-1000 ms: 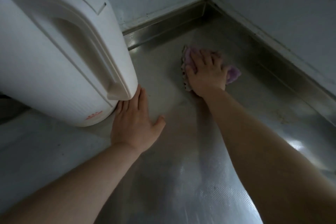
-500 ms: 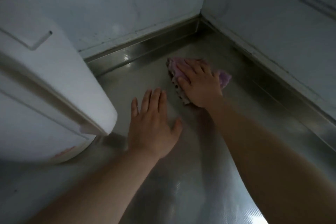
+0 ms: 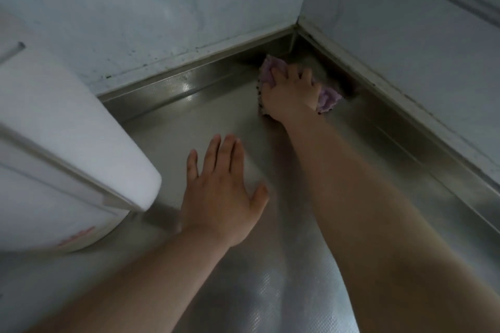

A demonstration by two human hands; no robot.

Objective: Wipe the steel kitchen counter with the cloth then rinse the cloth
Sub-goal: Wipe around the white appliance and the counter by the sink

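Note:
The purple cloth (image 3: 328, 99) lies bunched on the steel counter (image 3: 270, 284), deep in the far corner where the two walls meet. My right hand (image 3: 289, 92) sits on top of it, fingers curled into the fabric, pressing it onto the steel; most of the cloth is hidden under the hand. My left hand (image 3: 221, 192) rests flat on the counter nearer to me, fingers straight and spread, holding nothing. It lies just right of the white appliance.
A large white rounded appliance (image 3: 67, 157) stands on the counter at the left, close to my left hand. Pale walls (image 3: 189, 8) with a raised steel lip (image 3: 173, 84) close the counter at the back and right.
My right hand has pushed the cloth farther away, into the back corner. My left hand has slid away from the appliance's base and lies flat farther out on the counter.

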